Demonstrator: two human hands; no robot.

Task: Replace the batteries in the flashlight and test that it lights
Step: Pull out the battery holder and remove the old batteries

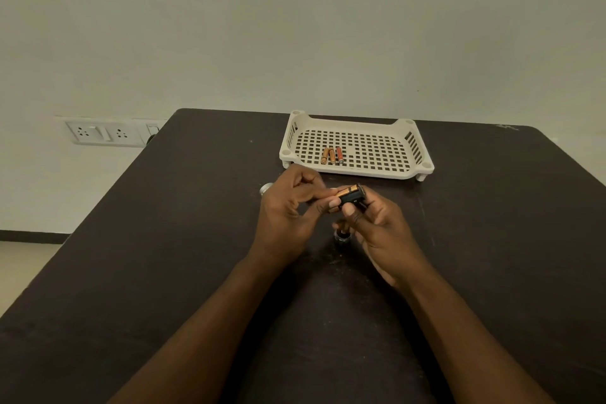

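My right hand (377,226) grips a black battery holder (354,196) above the dark table (164,239). A copper and black battery (346,191) lies along the holder's top, and my left hand (288,207) pinches its near end. Under my right hand a silver flashlight part (342,237) lies on the table, mostly hidden. Another silver round part (265,188) peeks out behind my left hand. Three small batteries (332,155) lie side by side in the white perforated tray (416,154).
The tray stands at the back of the table, near the wall. A white socket panel (101,133) is on the wall to the left. The table's left edge runs diagonally toward me.
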